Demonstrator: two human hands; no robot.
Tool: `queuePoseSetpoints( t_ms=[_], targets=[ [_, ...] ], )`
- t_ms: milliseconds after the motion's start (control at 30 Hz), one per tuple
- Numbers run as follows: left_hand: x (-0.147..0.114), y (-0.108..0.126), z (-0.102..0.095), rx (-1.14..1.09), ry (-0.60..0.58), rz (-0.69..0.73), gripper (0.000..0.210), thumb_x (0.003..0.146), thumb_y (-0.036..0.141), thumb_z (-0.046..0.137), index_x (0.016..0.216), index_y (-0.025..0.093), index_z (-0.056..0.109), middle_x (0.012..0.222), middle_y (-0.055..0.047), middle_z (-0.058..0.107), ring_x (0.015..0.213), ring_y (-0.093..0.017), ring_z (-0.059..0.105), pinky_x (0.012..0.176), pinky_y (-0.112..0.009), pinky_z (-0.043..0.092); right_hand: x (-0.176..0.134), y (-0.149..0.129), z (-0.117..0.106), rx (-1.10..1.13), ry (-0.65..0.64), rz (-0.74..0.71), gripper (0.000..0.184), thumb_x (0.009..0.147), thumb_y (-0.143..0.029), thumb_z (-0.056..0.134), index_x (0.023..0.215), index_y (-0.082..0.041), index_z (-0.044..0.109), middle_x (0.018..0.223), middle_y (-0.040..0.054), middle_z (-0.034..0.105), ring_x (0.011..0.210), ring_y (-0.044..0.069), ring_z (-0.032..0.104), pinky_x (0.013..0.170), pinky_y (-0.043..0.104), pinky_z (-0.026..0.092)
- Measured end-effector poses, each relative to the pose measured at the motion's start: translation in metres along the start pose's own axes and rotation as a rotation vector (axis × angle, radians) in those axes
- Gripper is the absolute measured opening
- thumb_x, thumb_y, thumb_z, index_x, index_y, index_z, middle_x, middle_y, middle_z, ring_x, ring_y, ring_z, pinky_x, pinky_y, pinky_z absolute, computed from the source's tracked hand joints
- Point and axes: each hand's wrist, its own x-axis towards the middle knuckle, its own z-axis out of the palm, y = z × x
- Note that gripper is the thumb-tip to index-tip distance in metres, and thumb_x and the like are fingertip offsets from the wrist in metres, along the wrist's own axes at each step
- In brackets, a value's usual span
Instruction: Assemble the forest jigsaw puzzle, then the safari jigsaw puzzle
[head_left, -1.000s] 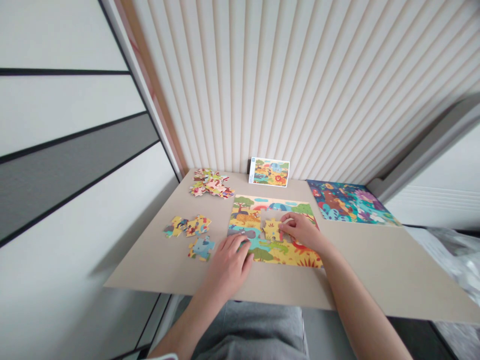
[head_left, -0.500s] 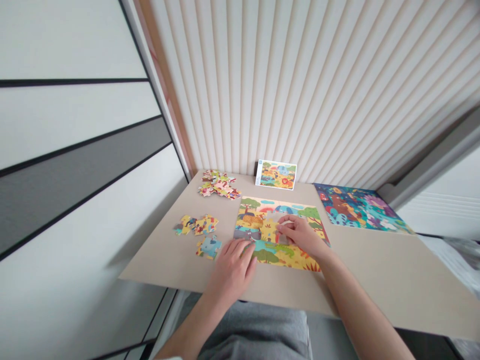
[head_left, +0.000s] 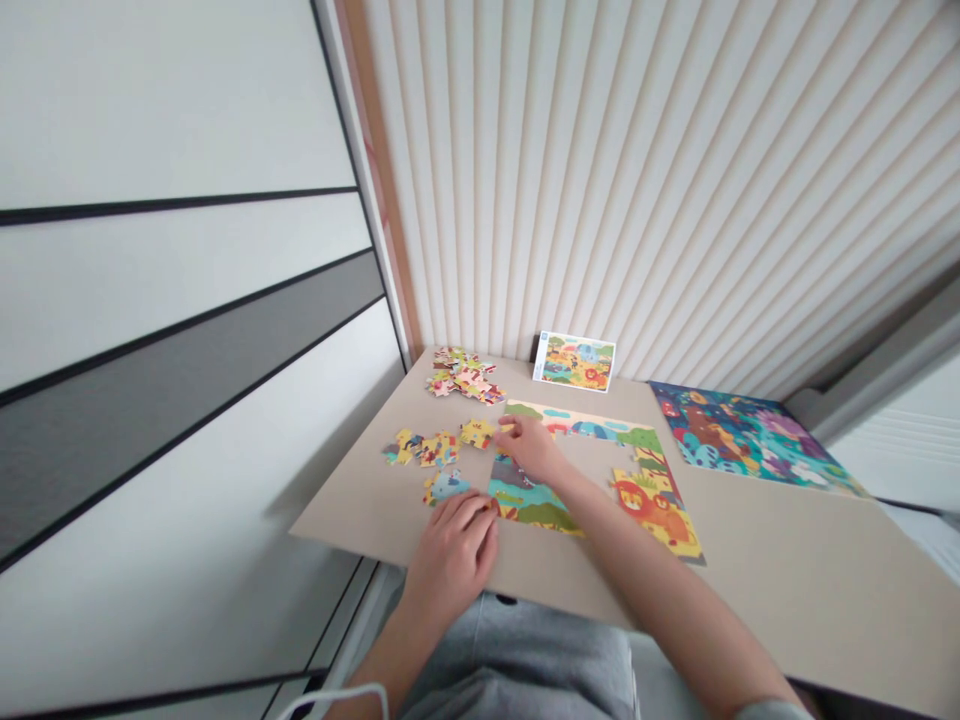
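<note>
My right hand [head_left: 531,448] reaches over the upper left of a partly assembled animal jigsaw puzzle [head_left: 540,512]. Its thumb and fingertips are pinched at the right edge of a yellow puzzle piece [head_left: 477,432] just left of the puzzle. Near the puzzle's lower left corner my left hand [head_left: 455,543] rests on the table, fingers bent and slightly apart, fingertips by an orange-red patch. Above it lies a light-blue puzzle piece [head_left: 448,486]. Yellow mixed pieces [head_left: 439,449] lie further left. A gap showing bare table opens in the puzzle's middle; my right forearm hides part of its lower side.
At the back left is a heap of loose puzzle pieces [head_left: 465,377]. A picture card [head_left: 575,361] leans upright at the back. To the right lies a dark-blue assembled puzzle [head_left: 757,437]. A white cabinet [head_left: 300,440] borders the table's left side, and a pleated curtain [head_left: 600,170] hangs behind.
My right hand has moved left from the puzzle's middle to the yellow piece at its left side. My left hand's fingers have drawn closer together. The camera view has shifted.
</note>
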Motion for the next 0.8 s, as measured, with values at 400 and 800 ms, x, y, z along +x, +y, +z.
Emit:
queuePoseSetpoints(
  t_ms=[400, 800],
  targets=[
    [0.04, -0.092, -0.015, 0.316, 0.06, -0.203, 0.03, 0.097, 0.026, 0.052, 0.124, 0.019, 0.063, 0.125, -0.014, 0.064, 0.121, -0.031, 0.058, 0.102, -0.047, 0.048, -0.055, -0.008, 0.024, -0.62, -0.068, -0.392, 0.028, 0.097, -0.044, 0.058, 0.102, -0.022, 0.075, 0.098, 0.0078, 0.072, 0.1, 0.023, 0.063, 0.087, 0.03, 0.045],
    [0.028, -0.104, -0.006, 0.29, 0.024, -0.25, 0.04, 0.098, 0.042, 0.051, 0.13, 0.019, 0.058, 0.117, -0.013, 0.065, 0.111, -0.031, 0.061, 0.094, -0.044, 0.049, -0.069, -0.01, 0.05, -0.547, -0.127, -0.356, 0.048, 0.078, -0.051, 0.079, 0.115, -0.022, 0.069, 0.11, 0.0087, 0.063, 0.105, 0.027, 0.058, 0.093, 0.04, 0.045]
  ],
)
